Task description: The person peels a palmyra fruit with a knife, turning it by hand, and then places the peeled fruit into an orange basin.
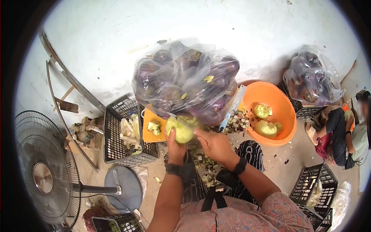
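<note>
The left hand [176, 149] is cupped, palm turned up, with its fingers closed around the left side and underside of a pale yellow-green, rounded peeled vegetable [181, 133], held up over the person's lap and just in front of a clear plastic bag of dark purple round vegetables [185, 83]. The left forearm rises almost straight from the lower edge, a black band [174, 169] around its wrist. The right forearm slants inward from the lower right, a similar black band [240, 166] at that wrist. The right hand [218, 147] has its back showing and its fingers bent toward the vegetable's right side; a blur at their tips hides whether they grip anything. Beside the bag leans a flat metal blade with a light blue handle [224, 123]; any marking on it is too small to read. To the right, a round orange plastic basin [286, 118] holds more peeled pieces. At the far left stands a dark wire-caged fan [29, 154], the round badge [42, 178] at its hub too small to read
</note>
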Demonstrator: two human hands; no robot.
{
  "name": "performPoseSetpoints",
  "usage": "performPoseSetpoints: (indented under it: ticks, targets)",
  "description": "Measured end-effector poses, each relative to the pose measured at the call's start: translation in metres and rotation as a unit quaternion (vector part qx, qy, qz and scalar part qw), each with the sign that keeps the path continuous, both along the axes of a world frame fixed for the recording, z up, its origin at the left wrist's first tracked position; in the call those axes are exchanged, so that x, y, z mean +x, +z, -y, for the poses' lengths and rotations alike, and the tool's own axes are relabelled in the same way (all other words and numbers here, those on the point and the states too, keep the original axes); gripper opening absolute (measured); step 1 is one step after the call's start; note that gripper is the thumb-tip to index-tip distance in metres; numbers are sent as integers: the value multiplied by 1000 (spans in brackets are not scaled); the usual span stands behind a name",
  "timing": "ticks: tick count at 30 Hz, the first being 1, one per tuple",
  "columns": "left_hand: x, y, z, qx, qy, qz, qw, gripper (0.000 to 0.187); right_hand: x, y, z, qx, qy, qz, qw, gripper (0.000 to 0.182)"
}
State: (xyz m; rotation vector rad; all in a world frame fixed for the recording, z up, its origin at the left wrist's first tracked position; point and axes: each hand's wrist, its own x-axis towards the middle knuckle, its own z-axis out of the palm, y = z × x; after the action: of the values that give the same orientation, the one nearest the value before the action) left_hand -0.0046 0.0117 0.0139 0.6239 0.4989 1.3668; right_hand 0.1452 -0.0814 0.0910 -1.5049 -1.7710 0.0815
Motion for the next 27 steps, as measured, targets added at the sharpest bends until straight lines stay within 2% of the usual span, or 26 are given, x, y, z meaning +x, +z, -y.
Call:
performPoseSetpoints:
  ticks: [7,14,20,27]
  targets:
    - [-1,-7,-3,4,-1,6,1000,48,1,-4,18,-21,-5,46,999,35]
    - [-1,-6,-3,3,-4,2,1000,48,-2,-5,-3,-30,-13,74,997,41]
    - [0,3,2,-13,4,-2,1000,45,-6,-10,-23,6,-9,75,997,40]
    - [0,3,2,17,-8,-7,1000,44,-1,-22,-40,44,-6,86,995,35]
